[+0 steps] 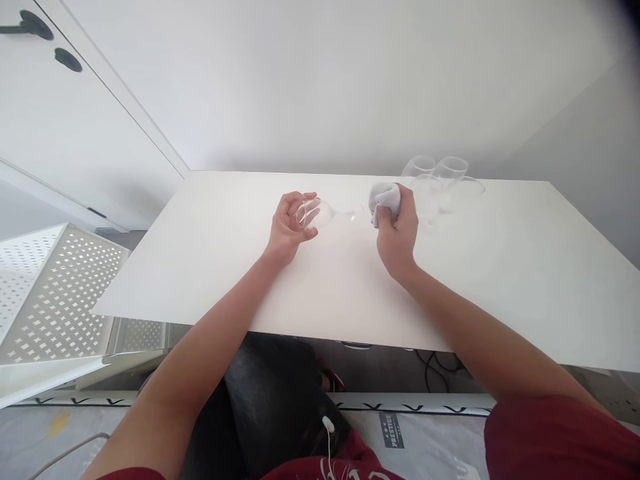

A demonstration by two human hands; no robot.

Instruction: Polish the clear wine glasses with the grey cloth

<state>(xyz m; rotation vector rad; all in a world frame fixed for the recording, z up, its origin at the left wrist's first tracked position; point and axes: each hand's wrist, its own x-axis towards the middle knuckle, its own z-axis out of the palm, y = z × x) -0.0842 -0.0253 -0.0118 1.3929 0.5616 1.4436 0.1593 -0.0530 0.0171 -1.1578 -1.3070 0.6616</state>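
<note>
My left hand is curled around the bowl of a clear wine glass held sideways over the white table. The glass's stem points right toward my right hand. That hand grips a bunched grey cloth at the foot end of the glass; the foot itself is hidden by the cloth.
Several clear wine glasses stand upright at the table's back right, just behind my right hand. A white perforated metal shelf sits at the left, below table height. White cabinet doors with black handles are at the upper left.
</note>
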